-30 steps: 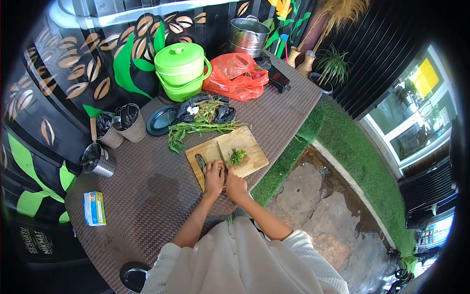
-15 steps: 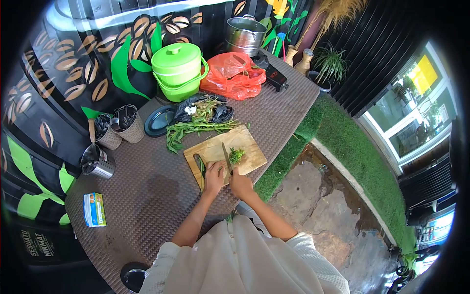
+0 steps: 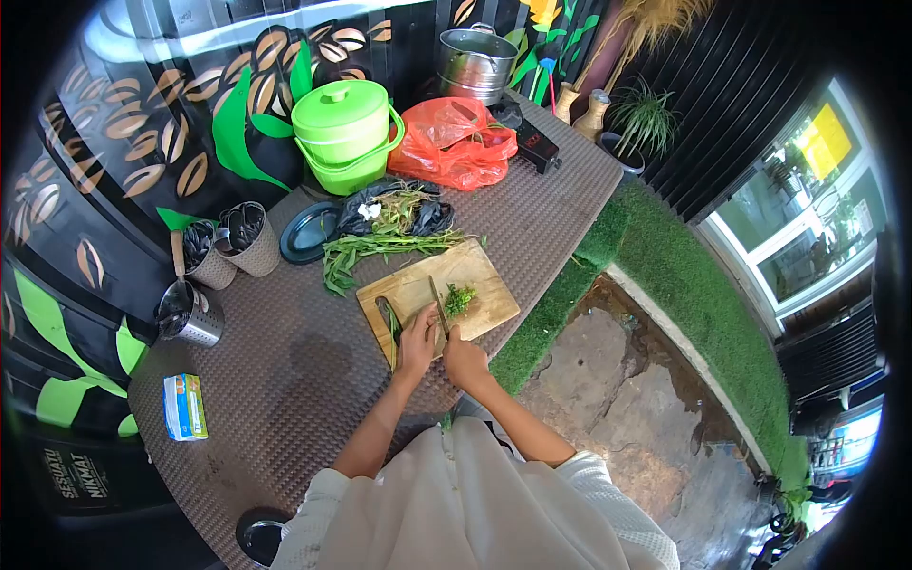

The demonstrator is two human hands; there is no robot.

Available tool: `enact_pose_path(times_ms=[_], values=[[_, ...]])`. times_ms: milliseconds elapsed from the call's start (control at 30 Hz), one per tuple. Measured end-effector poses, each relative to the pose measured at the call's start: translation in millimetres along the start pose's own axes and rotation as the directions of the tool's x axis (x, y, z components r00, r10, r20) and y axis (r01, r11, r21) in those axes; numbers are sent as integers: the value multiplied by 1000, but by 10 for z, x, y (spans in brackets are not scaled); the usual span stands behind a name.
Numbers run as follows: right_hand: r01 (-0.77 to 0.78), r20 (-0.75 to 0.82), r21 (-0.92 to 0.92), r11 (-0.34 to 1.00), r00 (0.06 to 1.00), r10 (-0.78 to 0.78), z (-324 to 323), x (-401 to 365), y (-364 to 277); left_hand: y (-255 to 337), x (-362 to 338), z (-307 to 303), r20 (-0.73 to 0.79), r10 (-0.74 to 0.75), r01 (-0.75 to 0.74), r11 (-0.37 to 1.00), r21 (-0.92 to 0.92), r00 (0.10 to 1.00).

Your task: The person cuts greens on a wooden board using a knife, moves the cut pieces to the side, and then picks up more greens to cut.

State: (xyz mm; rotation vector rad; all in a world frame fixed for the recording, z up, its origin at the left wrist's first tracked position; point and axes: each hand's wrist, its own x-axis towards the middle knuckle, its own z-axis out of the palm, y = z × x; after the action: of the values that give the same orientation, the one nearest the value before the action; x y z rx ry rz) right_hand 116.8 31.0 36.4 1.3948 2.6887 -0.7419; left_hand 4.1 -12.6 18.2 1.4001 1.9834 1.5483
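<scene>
On the wooden cutting board [image 3: 486, 274], my right hand [image 3: 465, 361] is closed around the handle of a knife [image 3: 437, 296], whose blade points away from me. A small heap of chopped greens [image 3: 460, 300] lies just right of the blade. My left hand [image 3: 416, 344] rests on the board left of the knife, fingers bent and pressed down close to the blade; what lies under them is hidden. Along the board's left side, beside that hand, is a dark green stalk or strip [image 3: 390, 328]. Leafy green stems [image 3: 380, 249] lie beyond the board's far edge.
Behind the stems are a black plastic bag [image 3: 435, 220] with trimmings, a dark oval plate [image 3: 309, 233], a lidded green bucket [image 3: 344, 133], a red plastic bag [image 3: 456, 142] and a steel pot [image 3: 477, 66]. Cutlery holders [image 3: 255, 242] and a tissue pack [image 3: 184, 407] stand left.
The knife and both hands shift very slightly on the board. The chopped heap looks much the same, and the view has tilted a little.
</scene>
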Motion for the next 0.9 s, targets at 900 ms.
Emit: enact_pose_path(times_ms=[900], values=[[94, -9, -44, 995, 995, -95, -59, 250, 39, -107, -72, 75, 66, 128, -140, 967, 215, 990]])
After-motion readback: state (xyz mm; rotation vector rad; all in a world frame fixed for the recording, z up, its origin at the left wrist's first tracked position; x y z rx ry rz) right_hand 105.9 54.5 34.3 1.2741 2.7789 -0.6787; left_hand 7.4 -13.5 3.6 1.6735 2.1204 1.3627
